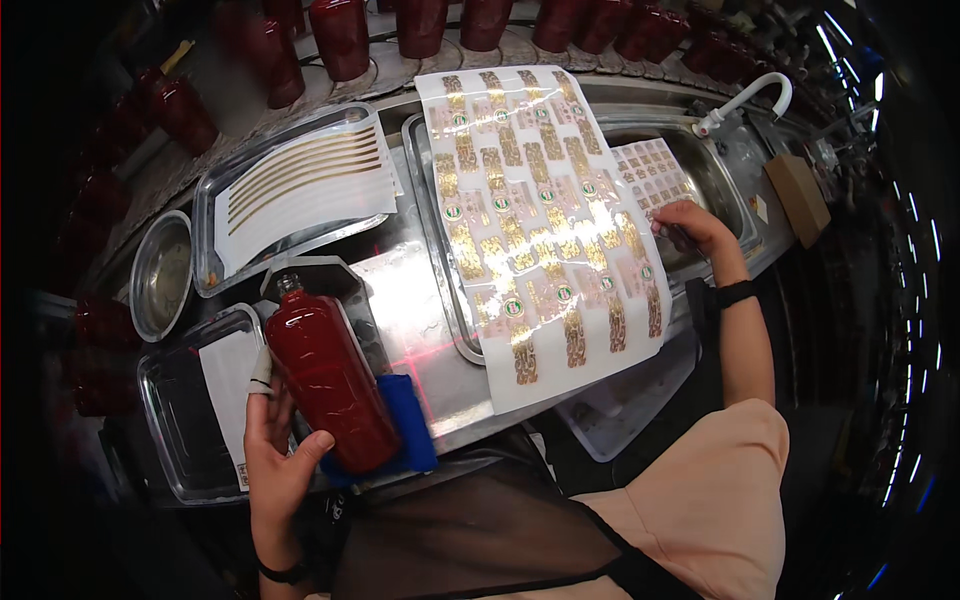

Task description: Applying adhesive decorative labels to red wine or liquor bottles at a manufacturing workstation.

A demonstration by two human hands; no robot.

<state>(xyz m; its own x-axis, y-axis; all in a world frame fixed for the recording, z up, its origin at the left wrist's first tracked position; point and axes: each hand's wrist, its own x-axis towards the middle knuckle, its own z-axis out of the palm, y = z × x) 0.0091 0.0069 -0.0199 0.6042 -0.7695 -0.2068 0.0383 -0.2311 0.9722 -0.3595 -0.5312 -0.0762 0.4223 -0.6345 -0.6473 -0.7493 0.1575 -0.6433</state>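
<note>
A glossy dark red glass bottle (330,370) with a bare clear neck leans back, its base near me on a blue cloth (418,430). Around its left side curls my left hand (272,440), the thumb against the lower body and a pale cover on one fingertip. Over the sink, my right hand (697,227) has its fingertips pinched together at the lower part of a sheet of small decals (640,165). What lies between them is too small to make out. Beside it spreads a large white sheet of gold decals (625,352).
A tray (205,215) at left carries paper with gold strips. Next to it are a round metal bowl (162,275) and a clear tray (165,420) with white paper. Red bottles (340,40) line the back. A white faucet (750,95) and a cardboard box (797,200) stand right.
</note>
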